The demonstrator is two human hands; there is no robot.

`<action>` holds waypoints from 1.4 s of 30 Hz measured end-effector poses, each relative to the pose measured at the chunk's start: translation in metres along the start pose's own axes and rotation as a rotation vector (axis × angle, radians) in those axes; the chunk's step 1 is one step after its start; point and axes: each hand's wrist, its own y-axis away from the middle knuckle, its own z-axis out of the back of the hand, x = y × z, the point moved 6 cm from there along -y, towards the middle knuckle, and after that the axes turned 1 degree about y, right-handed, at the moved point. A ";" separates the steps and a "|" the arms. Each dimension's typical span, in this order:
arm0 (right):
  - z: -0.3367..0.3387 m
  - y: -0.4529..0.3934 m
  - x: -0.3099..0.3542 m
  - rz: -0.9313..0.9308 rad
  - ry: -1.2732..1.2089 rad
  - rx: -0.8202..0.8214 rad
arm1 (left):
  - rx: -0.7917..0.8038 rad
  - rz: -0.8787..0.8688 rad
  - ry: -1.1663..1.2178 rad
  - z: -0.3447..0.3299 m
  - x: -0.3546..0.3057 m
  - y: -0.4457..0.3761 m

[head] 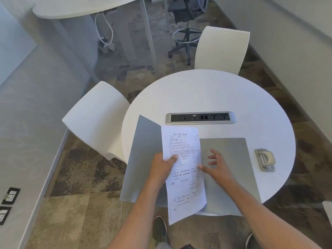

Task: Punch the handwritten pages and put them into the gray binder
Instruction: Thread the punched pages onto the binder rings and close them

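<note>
The gray binder [231, 155] lies open at the near edge of the round white table [206, 94], its left cover [143, 151] tilted up past the table edge. My left hand [162, 167] grips the handwritten pages [185, 186] by their left edge, thumb on top, and holds them upright over the binder's middle. My right hand [218, 165] hovers with fingers spread just right of the pages, a fingertip near their right edge, above the right cover. The beige hole punch [265, 159] sits on the table to the binder's right. The binder's rings are hidden behind the pages.
A silver power and socket strip [200, 118] is set into the table beyond the binder. Two white chairs stand at the table, one on the left [97, 119] and one at the far side [222, 49]. My shoe [159, 229] shows on the carpet below.
</note>
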 end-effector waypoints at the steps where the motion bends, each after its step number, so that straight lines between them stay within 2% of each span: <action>1: -0.002 0.002 0.007 0.071 0.083 -0.037 | -0.017 -0.035 -0.026 0.002 -0.007 0.003; 3: -0.008 0.012 0.025 0.155 0.027 0.007 | -0.035 -0.103 -0.099 0.001 -0.022 0.008; 5: -0.017 0.028 0.044 0.155 -0.171 0.156 | -0.005 -0.147 -0.124 -0.009 -0.032 0.015; 9: -0.022 0.053 0.072 0.190 -0.297 0.324 | 0.177 -0.163 -0.032 -0.047 -0.042 0.024; 12: -0.011 0.056 0.066 0.157 -0.367 0.311 | 0.333 -0.088 0.050 -0.075 -0.035 0.024; 14: -0.004 0.055 0.054 0.100 -0.497 0.298 | 0.351 -0.041 0.014 -0.088 -0.024 0.020; 17: 0.010 0.053 0.037 0.059 -0.452 0.198 | 0.387 -0.004 -0.051 -0.104 -0.005 0.012; 20: 0.027 0.043 0.004 -0.059 -0.446 0.038 | 0.347 0.007 -0.088 -0.108 0.012 -0.001; 24: 0.052 0.039 -0.035 -0.205 -0.515 -0.056 | 0.115 -0.074 -0.348 -0.086 0.024 -0.023; 26: 0.063 0.038 -0.047 -0.244 -0.530 -0.097 | 0.035 -0.045 -0.441 -0.073 0.034 -0.038; 31: 0.078 0.035 -0.068 -0.280 -0.515 -0.148 | 0.044 0.120 -0.340 -0.063 0.064 -0.065; 35: 0.082 0.033 -0.069 -0.286 -0.493 -0.150 | 0.090 0.121 -0.304 -0.072 0.073 -0.074; 42: 0.075 0.024 -0.073 -0.299 -0.336 -0.068 | 0.058 0.091 -0.340 -0.082 0.071 -0.083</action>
